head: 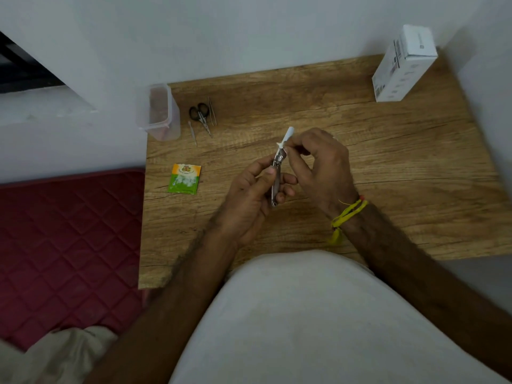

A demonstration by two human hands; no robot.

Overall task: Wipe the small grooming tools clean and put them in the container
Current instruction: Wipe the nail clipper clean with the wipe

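My left hand grips a metal nail clipper upright over the middle of the wooden table. My right hand pinches a white cotton swab whose lower tip touches the clipper's top end. A clear plastic container stands open at the table's far left corner. Beside it lie small black-handled scissors, tweezers and a thin metal tool.
A green and orange sachet lies on the left part of the table. A white box stands at the far right corner against the wall. A red quilted mattress borders the table on the left.
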